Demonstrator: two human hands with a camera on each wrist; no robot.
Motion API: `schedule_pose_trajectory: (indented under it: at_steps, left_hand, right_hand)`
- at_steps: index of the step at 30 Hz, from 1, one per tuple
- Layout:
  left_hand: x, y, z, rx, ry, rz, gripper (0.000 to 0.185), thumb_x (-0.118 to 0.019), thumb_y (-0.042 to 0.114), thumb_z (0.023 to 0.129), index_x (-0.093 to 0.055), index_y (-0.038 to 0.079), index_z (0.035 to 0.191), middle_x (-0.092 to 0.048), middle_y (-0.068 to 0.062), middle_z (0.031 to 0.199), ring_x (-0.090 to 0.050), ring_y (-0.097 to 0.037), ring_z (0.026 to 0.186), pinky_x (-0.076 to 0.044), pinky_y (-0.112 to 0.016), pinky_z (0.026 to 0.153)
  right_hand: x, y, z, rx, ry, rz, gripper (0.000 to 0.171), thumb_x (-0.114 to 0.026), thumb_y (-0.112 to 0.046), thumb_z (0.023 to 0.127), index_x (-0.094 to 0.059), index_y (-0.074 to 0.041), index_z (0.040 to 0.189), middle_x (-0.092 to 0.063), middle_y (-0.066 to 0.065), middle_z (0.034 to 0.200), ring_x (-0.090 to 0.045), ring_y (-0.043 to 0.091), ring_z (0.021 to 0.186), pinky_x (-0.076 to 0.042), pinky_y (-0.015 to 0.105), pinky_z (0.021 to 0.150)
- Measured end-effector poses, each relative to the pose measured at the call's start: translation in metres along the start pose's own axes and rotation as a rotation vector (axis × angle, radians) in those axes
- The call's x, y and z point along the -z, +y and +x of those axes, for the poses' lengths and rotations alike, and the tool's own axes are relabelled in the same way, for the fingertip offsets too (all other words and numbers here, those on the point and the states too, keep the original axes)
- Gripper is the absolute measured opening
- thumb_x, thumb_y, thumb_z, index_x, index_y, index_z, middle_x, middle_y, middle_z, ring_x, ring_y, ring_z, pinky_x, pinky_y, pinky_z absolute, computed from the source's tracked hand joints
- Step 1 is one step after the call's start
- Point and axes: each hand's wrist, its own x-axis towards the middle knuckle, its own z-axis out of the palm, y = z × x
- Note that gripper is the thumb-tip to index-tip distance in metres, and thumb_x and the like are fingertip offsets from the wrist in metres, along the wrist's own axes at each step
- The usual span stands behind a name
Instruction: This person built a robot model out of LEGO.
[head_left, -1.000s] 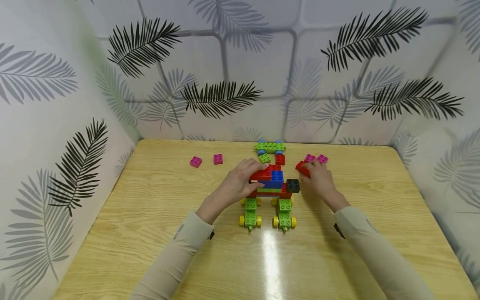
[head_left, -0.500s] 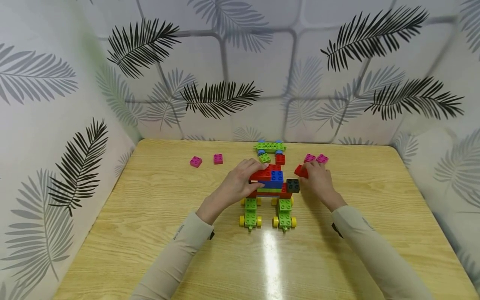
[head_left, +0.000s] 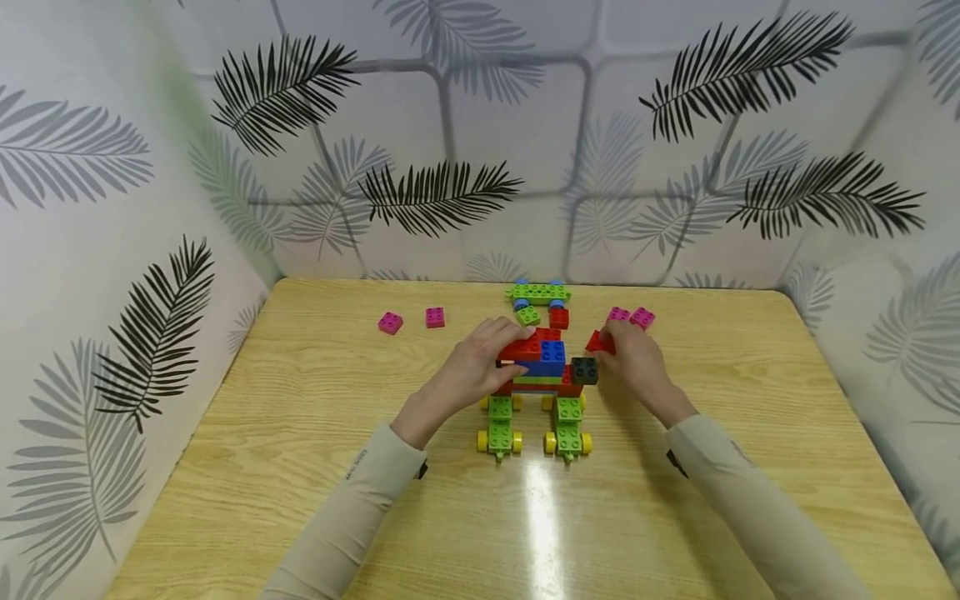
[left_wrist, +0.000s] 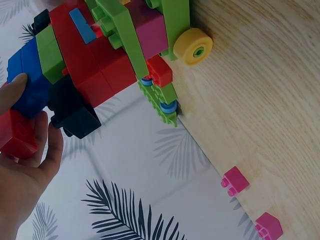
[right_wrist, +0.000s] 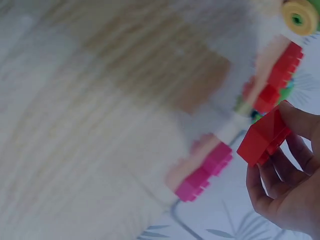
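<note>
A brick model (head_left: 542,371) of red, blue, green and black bricks stands mid-table on two green wheeled legs (head_left: 500,433) with yellow wheels. My left hand (head_left: 480,362) grips its left side, fingers curled over the top red brick (left_wrist: 17,132). My right hand (head_left: 628,358) pinches a loose red brick (head_left: 600,342) (right_wrist: 264,134) just right of the model, above the black brick (head_left: 585,370) (left_wrist: 70,107). The right wrist view is blurred.
Two pink bricks (head_left: 412,320) lie at the back left and two more (head_left: 632,316) behind my right hand. A green wheeled plate (head_left: 538,292), a small green brick (head_left: 528,315) and a red brick (head_left: 559,317) sit near the leaf-patterned back wall. The wooden table (head_left: 300,467) carries all.
My right hand has carried the red brick slightly left and up, closer to the model. The left hand has stayed on the model.
</note>
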Motion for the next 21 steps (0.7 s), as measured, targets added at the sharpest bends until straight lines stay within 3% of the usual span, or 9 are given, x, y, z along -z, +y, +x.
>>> schedule_pose_trajectory:
  at_steps: [5, 10, 21]
  left_hand:
    - [0.001, 0.001, 0.0, -0.002, -0.004, 0.001, 0.04, -0.074, 0.01, 0.085, -0.059, 0.004, 0.121, -0.059, -0.008, 0.112, -0.053, -0.022, 0.103, -0.048, -0.033, 0.091]
    - [0.001, 0.0, 0.0, -0.003, 0.0, 0.001, 0.041, -0.075, 0.01, 0.084, -0.059, 0.003, 0.121, -0.059, -0.008, 0.113, -0.053, -0.023, 0.104, -0.048, -0.034, 0.091]
    - [0.001, 0.001, 0.0, 0.011, -0.008, 0.0, 0.041, -0.074, 0.01, 0.085, -0.058, 0.003, 0.121, -0.058, -0.008, 0.113, -0.053, -0.022, 0.104, -0.048, -0.034, 0.091]
  right_hand:
    - [0.015, -0.018, -0.004, 0.125, 0.125, 0.083, 0.024, -0.077, -0.014, 0.083, -0.06, -0.003, 0.097, -0.063, 0.012, 0.089, -0.055, 0.026, 0.075, -0.05, 0.041, 0.066]
    - [0.029, -0.036, -0.008, 0.244, 0.206, 0.151, 0.024, -0.077, -0.013, 0.083, -0.062, -0.003, 0.1, -0.064, 0.011, 0.092, -0.058, 0.026, 0.08, -0.052, 0.041, 0.07]
    - [0.049, -0.063, -0.016, 0.315, 0.257, 0.204, 0.025, -0.075, -0.014, 0.084, -0.065, -0.004, 0.104, -0.065, 0.011, 0.102, -0.058, 0.028, 0.094, -0.052, 0.043, 0.078]
